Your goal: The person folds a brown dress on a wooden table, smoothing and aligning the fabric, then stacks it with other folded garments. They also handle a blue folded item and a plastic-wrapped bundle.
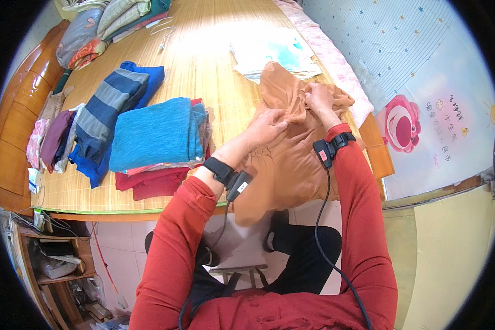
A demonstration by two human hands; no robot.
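Observation:
A crumpled orange-brown garment is spread over the near right part of the mat-covered bed, and its lower edge hangs over the front rim. My right hand grips a bunched fold near the garment's far side. Lying on the fabric to the left, my left hand has its fingers bent over a fold; whether it pinches the cloth is not plain. Beyond the garment lies a white and light-blue folded cloth. To the left sits a stack topped by a folded teal garment, with red cloth beneath it.
Striped blue-grey clothing lies left of the teal stack, beside a folded purple garment. Bedding in a plastic bag stands far left. A white cable rests on the mat. Pink quilted fabric runs along the right wall.

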